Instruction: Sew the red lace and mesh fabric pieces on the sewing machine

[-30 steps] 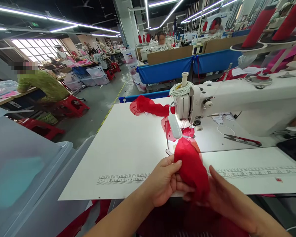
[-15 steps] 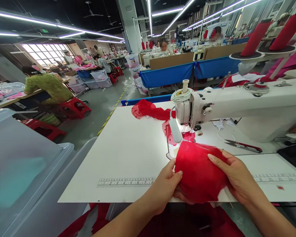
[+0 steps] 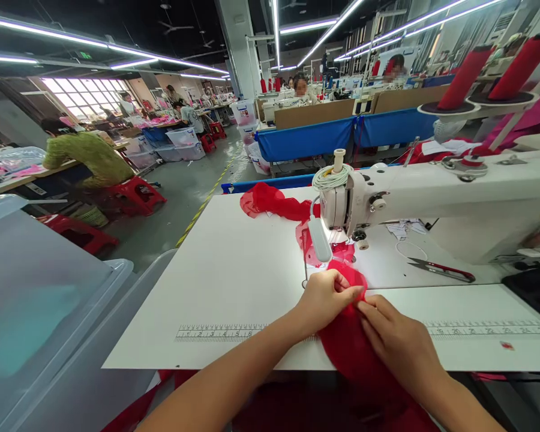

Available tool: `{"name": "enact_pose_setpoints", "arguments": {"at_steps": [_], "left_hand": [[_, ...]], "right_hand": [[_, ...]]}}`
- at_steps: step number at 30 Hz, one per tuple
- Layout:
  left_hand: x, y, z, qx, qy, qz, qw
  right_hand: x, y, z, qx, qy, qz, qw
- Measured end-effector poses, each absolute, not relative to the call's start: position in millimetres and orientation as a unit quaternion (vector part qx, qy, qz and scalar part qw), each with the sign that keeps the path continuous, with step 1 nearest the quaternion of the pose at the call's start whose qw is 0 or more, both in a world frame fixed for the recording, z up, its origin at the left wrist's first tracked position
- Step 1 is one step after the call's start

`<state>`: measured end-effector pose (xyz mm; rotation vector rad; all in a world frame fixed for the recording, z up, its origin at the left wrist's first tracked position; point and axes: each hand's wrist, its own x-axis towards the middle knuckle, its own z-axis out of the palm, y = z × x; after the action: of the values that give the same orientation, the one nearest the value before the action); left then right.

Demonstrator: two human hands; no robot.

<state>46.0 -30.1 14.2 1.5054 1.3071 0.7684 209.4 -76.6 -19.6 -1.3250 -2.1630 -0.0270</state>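
Both hands pinch the edge of a sheer red fabric (image 3: pixel 348 342) in front of the sewing machine (image 3: pixel 342 204). My left hand (image 3: pixel 326 300) is closed on it with thumb and fingertips. Close beside it, my right hand (image 3: pixel 398 342) grips the same edge, its fingers partly hidden behind the cloth. The fabric hangs over the table's front edge toward my lap. Its upper end reaches toward the needle area, where more red fabric (image 3: pixel 312 246) lies under the lamp. A further gathered red strip (image 3: pixel 274 201) trails to the table's back left.
Thread snips (image 3: pixel 441 270) lie on the white table (image 3: pixel 198 282) to the right, under the machine arm. A ruler scale (image 3: pixel 220 333) is printed along the front. Red thread cones (image 3: pixel 465 78) stand at upper right. Plastic bins (image 3: pixel 72 312) flank the table's left side. Other people sit farther off.
My hands have come together, the left moving up and right, the right moving inward. The red fabric, spread between them before, now hangs narrow and drops over the table edge.
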Motion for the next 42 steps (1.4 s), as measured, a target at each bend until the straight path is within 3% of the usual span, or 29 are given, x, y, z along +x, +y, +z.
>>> {"name": "enact_pose_setpoints", "arguments": {"at_steps": [10,16,22,28,34,38,42], "left_hand": [[37.9,-30.1,2.8,0.604,0.504,0.347,0.51],[36.5,-30.4,3.9,0.628,0.463,0.327,0.534],[34.1,-26.7,6.0,0.656,0.506,0.332,0.451],[36.5,-23.6,5.4,0.666,0.527,0.302,0.434],[36.7,-25.1,9.5,0.673,0.529,0.283,0.433],[35.4,-25.8,12.5,0.685,0.533,0.269,0.418],[26.0,-21.5,13.0,0.709,0.537,0.234,0.392]], "right_hand": [[226.7,-32.8,3.9,-0.632,-0.683,0.265,0.253],[215.2,1.4,6.4,-0.646,-0.708,0.199,0.203],[220.0,12.6,-3.4,-0.605,-0.716,0.22,0.27],[216.7,14.0,-12.1,-0.559,-0.716,0.248,0.336],[219.1,4.5,7.6,-0.547,-0.681,0.132,0.469],[205.4,-5.8,-1.3,-0.429,-0.82,0.165,0.341],[200.7,-4.7,-19.3,-0.411,-0.861,0.115,0.276]]}}
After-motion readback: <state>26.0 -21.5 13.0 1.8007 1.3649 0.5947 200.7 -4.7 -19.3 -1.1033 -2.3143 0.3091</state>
